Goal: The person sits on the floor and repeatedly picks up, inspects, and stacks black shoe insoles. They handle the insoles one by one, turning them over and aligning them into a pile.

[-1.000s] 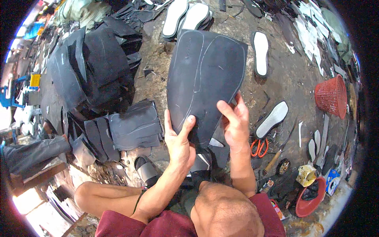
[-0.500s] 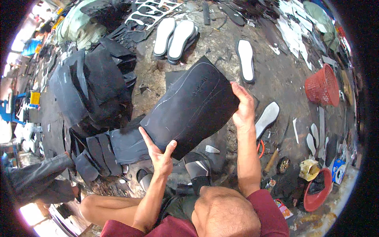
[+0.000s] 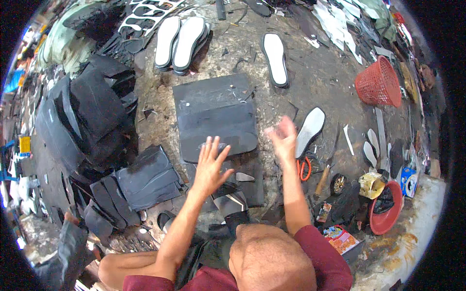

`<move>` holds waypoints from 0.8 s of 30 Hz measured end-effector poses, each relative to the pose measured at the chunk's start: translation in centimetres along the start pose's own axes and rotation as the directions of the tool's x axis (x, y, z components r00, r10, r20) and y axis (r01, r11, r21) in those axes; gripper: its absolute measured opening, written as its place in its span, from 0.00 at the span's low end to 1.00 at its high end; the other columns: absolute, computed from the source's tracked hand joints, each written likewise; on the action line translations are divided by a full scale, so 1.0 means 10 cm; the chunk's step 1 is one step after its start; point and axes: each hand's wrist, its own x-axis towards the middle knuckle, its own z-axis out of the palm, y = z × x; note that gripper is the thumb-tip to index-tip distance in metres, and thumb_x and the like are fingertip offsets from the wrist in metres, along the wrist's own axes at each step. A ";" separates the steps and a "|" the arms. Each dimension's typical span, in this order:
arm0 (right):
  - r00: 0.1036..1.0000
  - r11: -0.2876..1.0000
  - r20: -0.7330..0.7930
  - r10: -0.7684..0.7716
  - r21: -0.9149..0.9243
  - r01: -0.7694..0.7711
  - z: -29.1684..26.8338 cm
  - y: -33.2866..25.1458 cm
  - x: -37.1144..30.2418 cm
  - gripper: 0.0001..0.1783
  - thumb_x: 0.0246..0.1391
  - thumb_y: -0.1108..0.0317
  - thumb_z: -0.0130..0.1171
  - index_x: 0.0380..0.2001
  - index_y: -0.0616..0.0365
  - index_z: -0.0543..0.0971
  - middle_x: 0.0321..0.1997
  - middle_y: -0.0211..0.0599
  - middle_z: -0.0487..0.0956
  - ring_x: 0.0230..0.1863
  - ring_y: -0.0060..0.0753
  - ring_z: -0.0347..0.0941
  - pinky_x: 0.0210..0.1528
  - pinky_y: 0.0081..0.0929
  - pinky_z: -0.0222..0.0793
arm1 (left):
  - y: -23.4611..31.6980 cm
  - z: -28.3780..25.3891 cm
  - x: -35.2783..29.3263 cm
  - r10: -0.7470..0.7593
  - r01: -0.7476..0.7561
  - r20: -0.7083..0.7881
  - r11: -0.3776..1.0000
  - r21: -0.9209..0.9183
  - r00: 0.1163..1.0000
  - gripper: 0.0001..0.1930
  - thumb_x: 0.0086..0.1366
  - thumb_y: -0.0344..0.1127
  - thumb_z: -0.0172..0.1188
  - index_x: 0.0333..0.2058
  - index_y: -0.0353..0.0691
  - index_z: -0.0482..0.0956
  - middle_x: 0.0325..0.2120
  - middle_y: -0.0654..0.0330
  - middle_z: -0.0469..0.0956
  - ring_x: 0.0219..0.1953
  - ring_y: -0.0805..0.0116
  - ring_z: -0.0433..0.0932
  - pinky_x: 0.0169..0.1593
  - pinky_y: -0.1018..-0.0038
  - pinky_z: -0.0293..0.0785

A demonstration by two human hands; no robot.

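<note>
Dropped flat: black rubber sheet [image 3: 216, 116] | just beyond both hands | left hand [image 3: 211, 167], right hand [image 3: 283, 138] released, empty

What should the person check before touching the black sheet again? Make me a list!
1. Black sheet lies flat on the floor: ok.
2. Left hand open, empty, hovering at the sheet's near edge: ok.
3. Right hand empty: cannot tell, it is blurred.
4. Scissors within reach, just right of the right hand: ok.
5. Top of the sheet free of scraps: not ok, small bits lie on it.
6. White sole lies off the sheet: ok.
</note>
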 end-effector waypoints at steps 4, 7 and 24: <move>0.847 0.688 -0.496 -0.192 -0.684 -0.244 -0.77 0.36 0.91 0.62 0.38 0.39 0.74 0.70 0.54 0.56 0.66 0.56 0.67 0.66 0.62 0.62 0.67 0.57 0.57 | -0.40 0.07 0.10 -0.024 0.005 0.106 0.985 0.174 0.994 0.39 0.43 0.39 0.77 0.57 0.51 0.71 0.68 0.45 0.54 0.72 0.41 0.47 0.72 0.44 0.41; 0.828 0.503 -0.520 0.211 -0.668 -0.548 -0.94 0.18 1.23 0.72 0.33 0.35 0.74 0.74 0.46 0.43 0.74 0.53 0.56 0.72 0.69 0.51 0.68 0.59 0.56 | -0.62 0.06 0.24 -0.005 -0.014 0.182 0.995 0.102 0.983 0.38 0.41 0.41 0.77 0.55 0.52 0.72 0.65 0.49 0.61 0.71 0.43 0.52 0.72 0.44 0.43; 0.963 0.952 0.235 0.132 0.242 -0.189 0.48 -0.06 0.31 0.30 0.49 0.81 0.67 0.58 0.64 0.75 0.61 0.49 0.75 0.60 0.37 0.73 0.63 0.31 0.67 | -0.79 -0.28 0.30 -0.850 0.342 0.139 0.052 -0.938 0.509 0.19 0.61 0.33 0.68 0.48 0.28 0.78 0.39 0.57 0.83 0.38 0.72 0.81 0.37 0.77 0.77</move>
